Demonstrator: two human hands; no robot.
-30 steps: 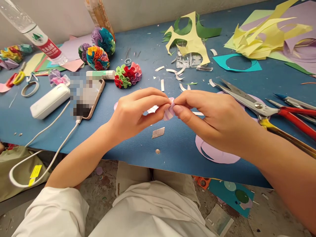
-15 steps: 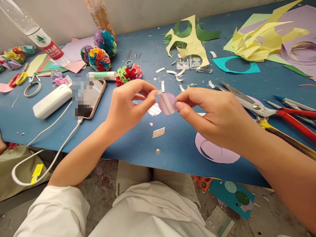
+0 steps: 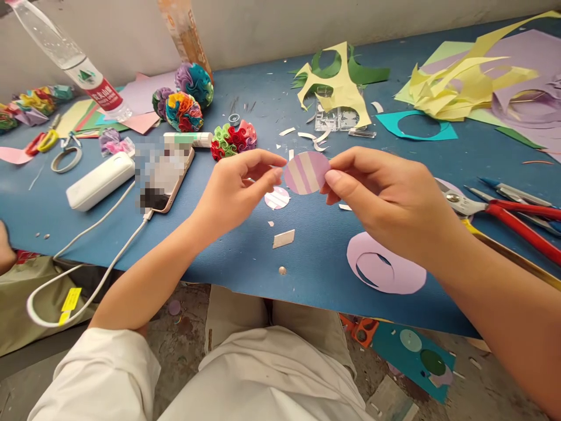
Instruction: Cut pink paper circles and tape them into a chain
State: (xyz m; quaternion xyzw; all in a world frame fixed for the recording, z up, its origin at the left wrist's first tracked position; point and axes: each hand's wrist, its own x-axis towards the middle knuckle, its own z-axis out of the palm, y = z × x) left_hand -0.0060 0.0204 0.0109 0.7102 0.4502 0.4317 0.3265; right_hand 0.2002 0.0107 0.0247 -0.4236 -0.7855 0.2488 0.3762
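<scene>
Between my two hands I hold up a small lilac paper disc (image 3: 305, 172) with pale stripes, flat and facing me, above the blue table (image 3: 307, 257). My left hand (image 3: 236, 187) pinches its left edge with thumb and fingertips. My right hand (image 3: 385, 199) pinches its right edge. A second striped disc (image 3: 277, 198) lies on the table just below them.
A phone (image 3: 164, 172) on a white cable and a white power bank (image 3: 100, 181) lie to the left. Paper flower balls (image 3: 232, 139), a glue stick (image 3: 188, 139), scissors (image 3: 495, 204), a cut lilac sheet (image 3: 385, 270) and paper scraps (image 3: 337, 88) surround the hands. Another person's hand shows at the left edge.
The folded disc has been opened out flat and raised a little, and my hands have moved slightly apart. The second disc now lies in plain view on the table.
</scene>
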